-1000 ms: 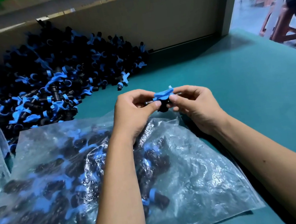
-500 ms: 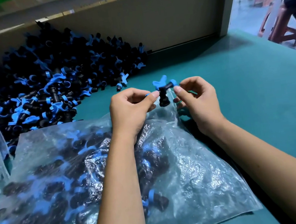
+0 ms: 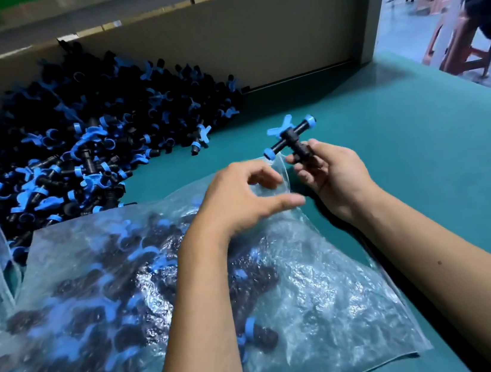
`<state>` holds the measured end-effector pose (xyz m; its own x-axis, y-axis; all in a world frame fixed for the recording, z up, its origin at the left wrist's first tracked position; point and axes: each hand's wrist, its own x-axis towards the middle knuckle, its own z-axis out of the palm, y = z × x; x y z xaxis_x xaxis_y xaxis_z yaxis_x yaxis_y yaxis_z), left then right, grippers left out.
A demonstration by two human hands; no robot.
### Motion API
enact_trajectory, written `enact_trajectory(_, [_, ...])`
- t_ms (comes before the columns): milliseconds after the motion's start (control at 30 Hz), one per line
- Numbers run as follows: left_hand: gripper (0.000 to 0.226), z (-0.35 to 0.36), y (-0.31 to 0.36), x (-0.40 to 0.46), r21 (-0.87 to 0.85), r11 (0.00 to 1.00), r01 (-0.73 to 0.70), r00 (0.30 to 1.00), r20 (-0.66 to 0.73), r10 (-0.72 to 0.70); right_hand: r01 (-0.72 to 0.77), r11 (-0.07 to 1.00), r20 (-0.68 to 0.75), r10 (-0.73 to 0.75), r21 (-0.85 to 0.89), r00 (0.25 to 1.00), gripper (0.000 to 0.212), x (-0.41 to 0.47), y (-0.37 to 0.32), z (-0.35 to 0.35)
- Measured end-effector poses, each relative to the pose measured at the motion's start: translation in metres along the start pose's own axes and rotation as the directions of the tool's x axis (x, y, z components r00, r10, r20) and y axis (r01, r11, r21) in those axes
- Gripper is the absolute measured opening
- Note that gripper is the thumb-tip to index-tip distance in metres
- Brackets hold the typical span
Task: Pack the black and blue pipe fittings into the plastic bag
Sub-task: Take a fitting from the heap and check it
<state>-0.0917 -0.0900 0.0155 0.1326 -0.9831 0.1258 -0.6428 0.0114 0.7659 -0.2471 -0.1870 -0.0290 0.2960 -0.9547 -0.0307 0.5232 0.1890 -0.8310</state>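
Fitting point(image 3: 291, 140) pinched in right hand point(image 3: 330, 174); bag point(image 3: 331, 299) mouth pinched by left hand point(image 3: 239, 196). Mouth to be held wide, fitting fed stem-first.

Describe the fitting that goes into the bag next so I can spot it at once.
Start at the clear plastic bag on the green table; at its top corner are both hands. The right hand grips one fitting by its black stem. It alone is lifted clear, apart from the heap by the wall.
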Motion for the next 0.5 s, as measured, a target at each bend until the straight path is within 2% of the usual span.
enact_trajectory(67, [0.034,-0.002,-0.002,-0.001,0.11,0.994,0.002,0.992,0.126,-0.016,-0.075,0.988,-0.03,0.079,0.136,0.996,0.03,0.003,-0.006,-0.004])
enact_trajectory(133, [0.033,-0.004,-0.002,0.0,0.15,0.989,0.02,0.979,0.198,-0.05,-0.102,0.973,-0.034,0.111,0.206,0.993,0.031,0.003,-0.008,-0.005])
enact_trajectory(233, [0.03,-0.002,-0.004,0.0,0.161,0.985,0.065,0.97,0.222,-0.1,-0.114,0.972,-0.038,0.124,0.208,0.992,0.028,0.002,-0.008,-0.003])
enact_trajectory(300, [0.03,0.0,-0.005,-0.001,0.138,0.988,0.074,0.977,0.189,-0.1,-0.12,0.968,-0.046,0.134,0.222,0.99,0.023,0.001,-0.01,-0.002])
enact_trajectory(400, [0.03,-0.004,-0.004,-0.003,-0.013,1.0,0.021,0.994,0.11,-0.02,-0.106,0.963,-0.044,0.12,0.247,0.992,0.015,-0.001,-0.011,-0.002])
enact_trajectory(500, [0.026,-0.013,-0.004,-0.005,-0.302,0.949,-0.093,0.996,-0.013,0.094,-0.059,0.982,0.023,0.055,0.179,0.998,0.018,-0.002,-0.009,-0.003])
